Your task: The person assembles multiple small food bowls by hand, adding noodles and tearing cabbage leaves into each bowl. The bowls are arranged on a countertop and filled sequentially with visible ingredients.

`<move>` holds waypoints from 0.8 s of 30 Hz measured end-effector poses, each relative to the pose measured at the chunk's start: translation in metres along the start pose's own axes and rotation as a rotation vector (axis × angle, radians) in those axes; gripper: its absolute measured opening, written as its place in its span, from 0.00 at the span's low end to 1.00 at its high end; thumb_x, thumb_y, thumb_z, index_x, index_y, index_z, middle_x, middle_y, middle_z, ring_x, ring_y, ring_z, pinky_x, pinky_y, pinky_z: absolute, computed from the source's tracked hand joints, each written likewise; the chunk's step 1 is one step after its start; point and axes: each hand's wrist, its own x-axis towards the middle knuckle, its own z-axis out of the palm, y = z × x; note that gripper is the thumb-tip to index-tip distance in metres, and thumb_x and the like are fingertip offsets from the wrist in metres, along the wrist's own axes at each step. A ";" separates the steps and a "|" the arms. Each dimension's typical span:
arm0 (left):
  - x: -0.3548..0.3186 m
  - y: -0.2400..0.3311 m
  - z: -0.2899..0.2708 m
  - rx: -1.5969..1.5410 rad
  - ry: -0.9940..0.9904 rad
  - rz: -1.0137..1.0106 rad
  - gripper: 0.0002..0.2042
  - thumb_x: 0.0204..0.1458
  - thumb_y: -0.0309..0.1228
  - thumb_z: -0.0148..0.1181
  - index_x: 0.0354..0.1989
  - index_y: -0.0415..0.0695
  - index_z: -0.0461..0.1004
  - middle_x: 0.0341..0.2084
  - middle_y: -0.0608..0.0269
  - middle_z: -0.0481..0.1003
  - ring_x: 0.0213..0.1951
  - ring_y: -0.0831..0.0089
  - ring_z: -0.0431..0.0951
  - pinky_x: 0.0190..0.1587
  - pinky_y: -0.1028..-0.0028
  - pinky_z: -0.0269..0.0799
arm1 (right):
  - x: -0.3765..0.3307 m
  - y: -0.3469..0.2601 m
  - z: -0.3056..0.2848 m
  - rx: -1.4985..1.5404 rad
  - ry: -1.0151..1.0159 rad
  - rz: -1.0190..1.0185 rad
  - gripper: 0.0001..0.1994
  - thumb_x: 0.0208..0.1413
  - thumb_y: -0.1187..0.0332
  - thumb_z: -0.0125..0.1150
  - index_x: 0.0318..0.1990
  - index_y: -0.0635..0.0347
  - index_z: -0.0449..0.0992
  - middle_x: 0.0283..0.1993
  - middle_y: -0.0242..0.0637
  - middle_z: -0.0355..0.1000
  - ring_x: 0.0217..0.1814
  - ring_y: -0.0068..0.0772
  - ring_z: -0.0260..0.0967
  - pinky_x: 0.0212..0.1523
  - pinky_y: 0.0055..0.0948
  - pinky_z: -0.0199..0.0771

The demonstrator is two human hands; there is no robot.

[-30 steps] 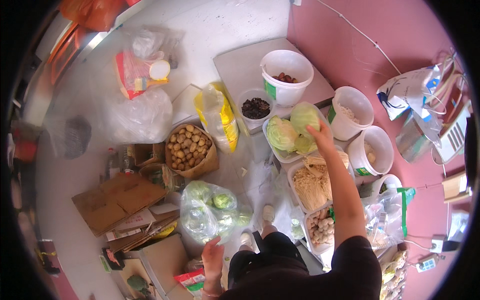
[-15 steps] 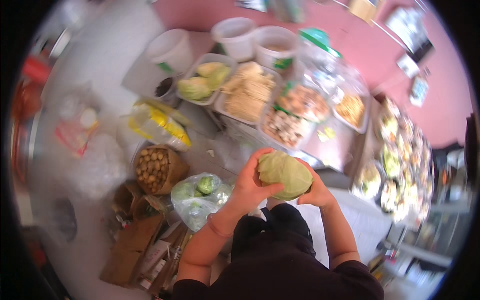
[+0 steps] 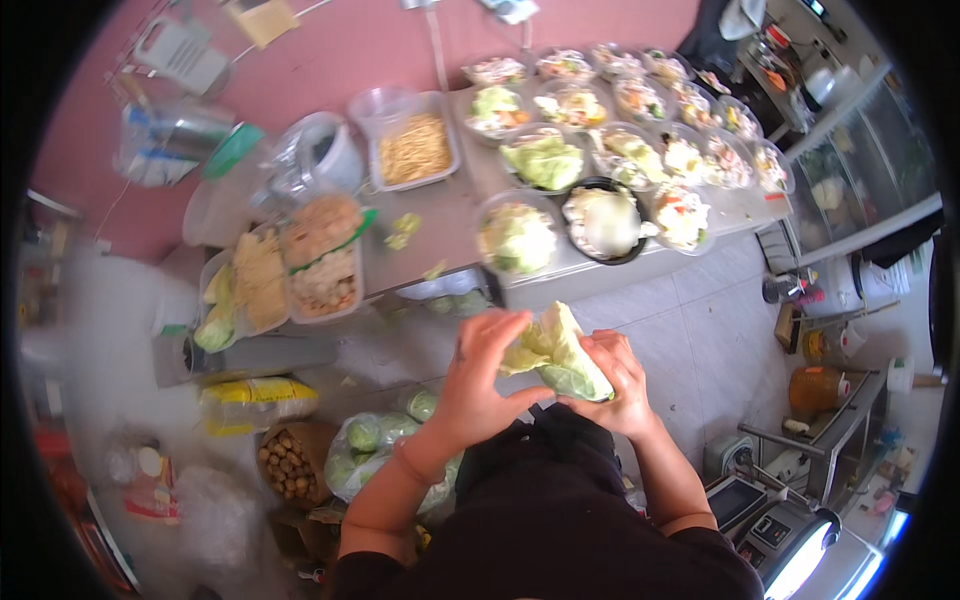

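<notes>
In front of my body, my right hand (image 3: 618, 378) is closed around a pale green cabbage (image 3: 572, 358), whose leaves look torn or split open. My left hand (image 3: 482, 372) is on the other side, thumb and fingers spread apart. A loose leaf flap (image 3: 527, 350) sticks out from the cabbage between them. Whether that flap touches my left palm is hard to see. Beyond my hands, on the table (image 3: 410, 265), lie small leaf scraps (image 3: 403, 231). Rows of filled bowls stand farther right, the nearest a clear bowl of cabbage (image 3: 518, 237) beside a black bowl (image 3: 604, 220).
Tubs of noodles (image 3: 417, 148), tofu strips (image 3: 260, 278) and mushrooms (image 3: 325, 285) line the table's left part. On the floor at left are a bag of cabbages (image 3: 362, 455), a sack of potatoes (image 3: 290, 465) and a yellow package (image 3: 258, 402). A machine (image 3: 775, 535) stands lower right.
My view has swung right toward the filled bowls. The rounded cabbage both hands held now shows torn, opened leaves in my right hand, and my left fingers have spread off it.
</notes>
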 end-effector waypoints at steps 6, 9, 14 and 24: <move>0.090 0.015 0.131 0.149 -0.129 0.438 0.29 0.35 0.23 0.76 0.50 0.38 0.70 0.47 0.55 0.73 0.45 0.57 0.75 0.46 0.66 0.75 | -0.018 0.083 -0.125 -0.112 0.144 -0.018 0.37 0.29 0.69 0.79 0.54 0.60 0.71 0.43 0.39 0.72 0.44 0.41 0.72 0.51 0.49 0.67; 0.118 0.043 0.180 0.062 -0.144 0.239 0.26 0.38 0.20 0.73 0.48 0.38 0.71 0.35 0.59 0.73 0.36 0.61 0.75 0.39 0.68 0.74 | -0.025 0.108 -0.170 -0.150 0.142 0.001 0.37 0.29 0.69 0.80 0.54 0.61 0.71 0.43 0.38 0.72 0.44 0.41 0.72 0.50 0.47 0.67; 0.171 0.063 0.227 0.125 -0.349 0.304 0.22 0.38 0.16 0.67 0.46 0.42 0.74 0.31 0.62 0.69 0.38 0.60 0.70 0.39 0.68 0.70 | -0.027 0.146 -0.218 -0.138 0.178 0.067 0.38 0.29 0.69 0.80 0.54 0.62 0.71 0.42 0.38 0.72 0.43 0.40 0.72 0.50 0.43 0.67; 0.277 0.057 0.287 0.205 -0.317 0.585 0.13 0.43 0.25 0.67 0.37 0.42 0.74 0.38 0.59 0.75 0.36 0.64 0.77 0.32 0.69 0.75 | 0.016 0.200 -0.266 -0.060 0.316 0.524 0.39 0.34 0.69 0.79 0.59 0.65 0.70 0.39 0.41 0.73 0.40 0.40 0.72 0.45 0.32 0.72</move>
